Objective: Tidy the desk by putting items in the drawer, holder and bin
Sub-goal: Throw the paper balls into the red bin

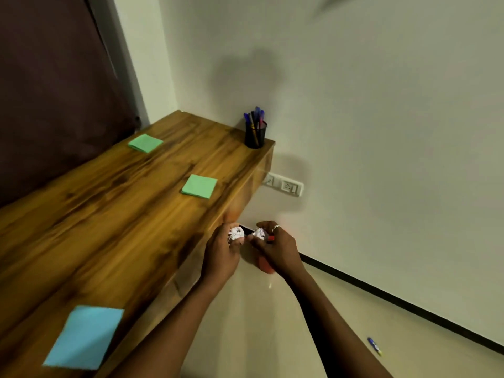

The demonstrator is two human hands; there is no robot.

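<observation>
— Paper balls (236,233), two, crumpled: where are they being kept?
— One apiece. Left hand (222,251) is pinching one in curled fingertips; right hand (276,248) is pinching the other. Both are hanging just past the edge of the surface (109,214), near each other but apart.
— Bin (266,266): which way is it lying from them?
— Straight below, on the floor. A reddish blur is showing under the hands, and I am taking it for the bin. Right hand is sitting more squarely above it, so it is looking the nearer. The balls are round, so no long axis is mattering; a plain drop is seeming enough.
— Contents?
— Bin: hidden. Holder (255,136), far corner of the surface by the wall: standing upright, carrying several pens (256,115). Drawer: not showing.
— Lying out?
— Two green notes (199,186) and one blue note (84,336) on the surface; one floor pen (375,346).
</observation>
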